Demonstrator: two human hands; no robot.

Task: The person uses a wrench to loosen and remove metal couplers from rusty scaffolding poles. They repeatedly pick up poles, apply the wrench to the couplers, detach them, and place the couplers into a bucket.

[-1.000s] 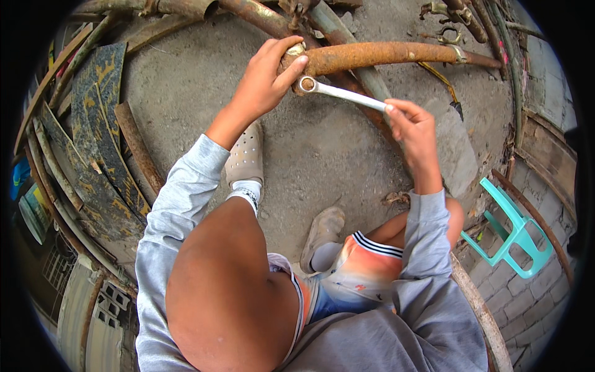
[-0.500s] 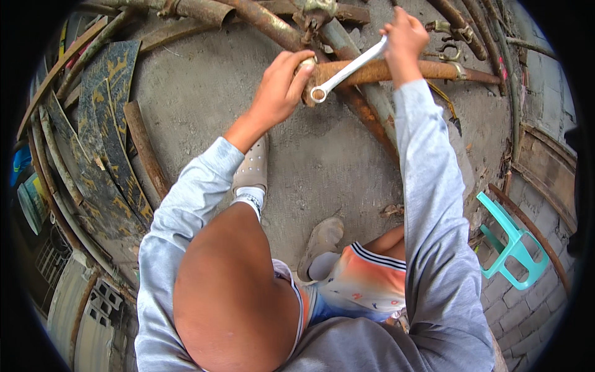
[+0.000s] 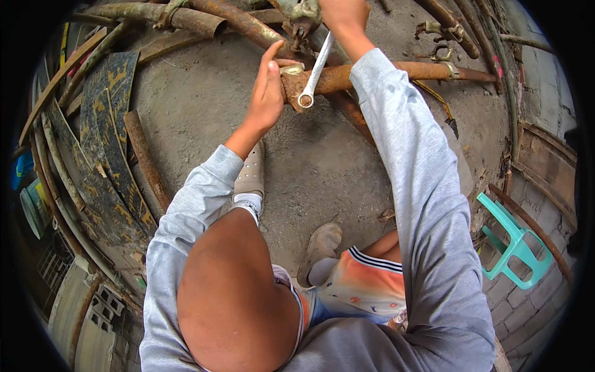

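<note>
The person is crouching over a concrete floor, looking straight down at the work. The right hand is wrapping tight around the upper end of a silver wrench, right at the top edge of the view, so part of that fist is getting cut off. The wrench is hanging steeply down from the hand, and its ring end is sitting against the near end of a rusty pipe that is running off to the right across the floor. The left hand is pressing on that same pipe end just beside the ring, thumb pointing up, fingers curling over the far side where they are hidden, so how firmly it is gripping I cannot tell. A small metal fitting is showing at the pipe end between thumb and wrench. More rusty pipes are lying crossed behind, one passing under the pipe being worked. Both arms are wearing grey sleeves. A light shoe is planting just below the left wrist, another shoe nearer the body. Dark curved metal sheets are stacking up on the left, and a turquoise plastic stool is standing off to the right by the brick paving.
</note>
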